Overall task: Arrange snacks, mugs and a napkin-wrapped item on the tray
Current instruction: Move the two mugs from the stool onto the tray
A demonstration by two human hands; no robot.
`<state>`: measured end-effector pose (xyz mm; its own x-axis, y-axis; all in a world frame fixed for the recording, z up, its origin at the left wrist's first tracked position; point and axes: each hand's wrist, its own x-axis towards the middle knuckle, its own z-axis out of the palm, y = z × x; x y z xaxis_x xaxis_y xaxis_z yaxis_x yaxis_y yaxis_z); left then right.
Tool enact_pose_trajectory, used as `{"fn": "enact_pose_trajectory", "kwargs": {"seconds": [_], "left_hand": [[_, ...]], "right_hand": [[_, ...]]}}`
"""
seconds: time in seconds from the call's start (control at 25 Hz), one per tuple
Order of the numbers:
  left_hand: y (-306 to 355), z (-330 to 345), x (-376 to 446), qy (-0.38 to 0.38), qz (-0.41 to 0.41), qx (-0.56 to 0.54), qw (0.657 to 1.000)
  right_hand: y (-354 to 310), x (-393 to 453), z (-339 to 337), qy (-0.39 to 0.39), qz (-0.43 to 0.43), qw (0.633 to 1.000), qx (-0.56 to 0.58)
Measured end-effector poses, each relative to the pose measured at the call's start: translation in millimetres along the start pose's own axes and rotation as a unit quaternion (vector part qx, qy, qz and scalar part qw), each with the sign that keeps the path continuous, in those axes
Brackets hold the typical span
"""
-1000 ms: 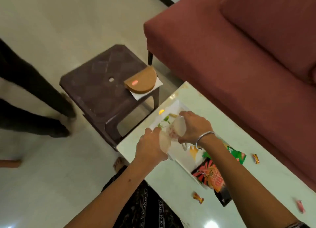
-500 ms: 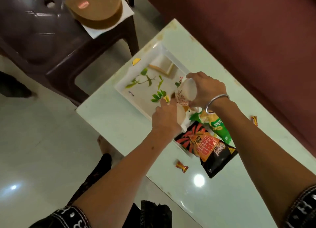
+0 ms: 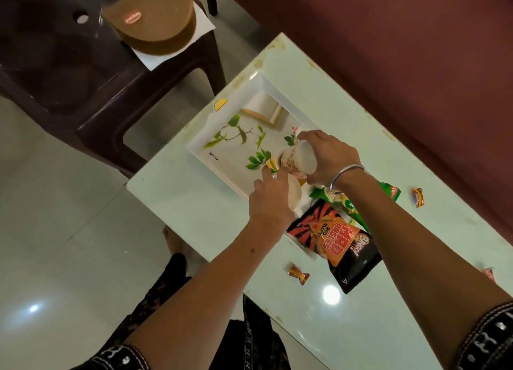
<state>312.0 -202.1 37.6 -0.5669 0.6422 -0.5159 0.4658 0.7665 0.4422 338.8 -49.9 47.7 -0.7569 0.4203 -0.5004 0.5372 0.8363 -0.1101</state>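
Note:
A white tray (image 3: pixel 200 150) printed with green leaves lies on the pale glass table (image 3: pixel 361 328). A napkin-wrapped item (image 3: pixel 263 110) rests in the tray's far corner. My right hand (image 3: pixel 330 156) grips a floral mug (image 3: pixel 298 159), tilted on its side just above the tray. My left hand (image 3: pixel 270 197) holds a second mug (image 3: pixel 294 195) low over the tray's near edge. A black and orange snack bag (image 3: pixel 337 240) overlaps the tray's near end, with a green snack bag (image 3: pixel 358 203) beside it, partly under my right forearm.
Wrapped candies lie loose on the table: one near the front edge (image 3: pixel 298 274), one on the right (image 3: pixel 417 196), another at the far right (image 3: pixel 488 274). A dark plastic stool (image 3: pixel 61 73) carries a brown round lid (image 3: pixel 151 17) on white paper. A maroon sofa (image 3: pixel 402 50) borders the table.
The camera has tipped down and closer to the table. Both hands have lowered the mugs toward the tray, and the right mug has tilted onto its side.

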Motion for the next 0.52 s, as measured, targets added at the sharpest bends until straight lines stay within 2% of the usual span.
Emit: {"fn": "enact_pose_trajectory", "kwargs": {"seconds": [0.16,0.24,0.32,0.4,0.52], "left_hand": [[-0.2,-2.7,-2.1,-0.005,-0.003,-0.001,1.000],[-2.9,-12.6,-6.1,-0.010,-0.009,-0.027,1.000],[-8.9,-30.2,-13.2,0.004,-0.016,-0.059,0.998],[-19.8,-57.2,-20.1,0.051,-0.030,-0.084,0.995],[-39.9,-107.5,-21.5,0.135,-0.041,-0.165,0.976]], "right_hand": [[-3.5,-3.3,-4.3,-0.044,0.003,0.999,0.009],[-6.9,-10.1,-8.9,-0.044,0.038,0.997,0.053],[-12.5,-22.4,-12.9,0.034,0.099,0.981,0.165],[-27.2,-35.6,-19.2,0.133,0.135,0.942,0.277],[-65.5,-40.4,-33.7,0.208,0.148,0.884,0.391]]}}
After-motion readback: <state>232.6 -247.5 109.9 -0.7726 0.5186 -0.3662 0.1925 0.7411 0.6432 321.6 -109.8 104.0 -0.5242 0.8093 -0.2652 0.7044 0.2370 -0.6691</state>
